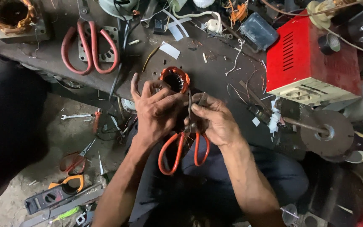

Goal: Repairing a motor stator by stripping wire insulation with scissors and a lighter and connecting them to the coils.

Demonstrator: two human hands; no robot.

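Note:
My left hand (pixel 156 111) and my right hand (pixel 216 120) meet over the front edge of a dark workbench (pixel 215 75). Between them they grip orange-handled scissors (pixel 183 149), blades up and handle loops hanging down over my lap. The right thumb and fingers pinch the blades near the pivot, and a small grey strip (pixel 202 98) sticks up by the fingertips. The left fingers curl around the blades from the other side. Just behind the hands sits a small motor stator (pixel 174 78) with orange-copper windings.
Large red-handled scissors (pixel 90 48) lie on a metal plate at the bench's left. A red metal box (pixel 311 59) stands at the right, a disc on a shaft (pixel 326 132) below it. A wrench (pixel 75 116), red scissors (pixel 75 159) and an orange clamp meter (pixel 55 193) lie on the floor.

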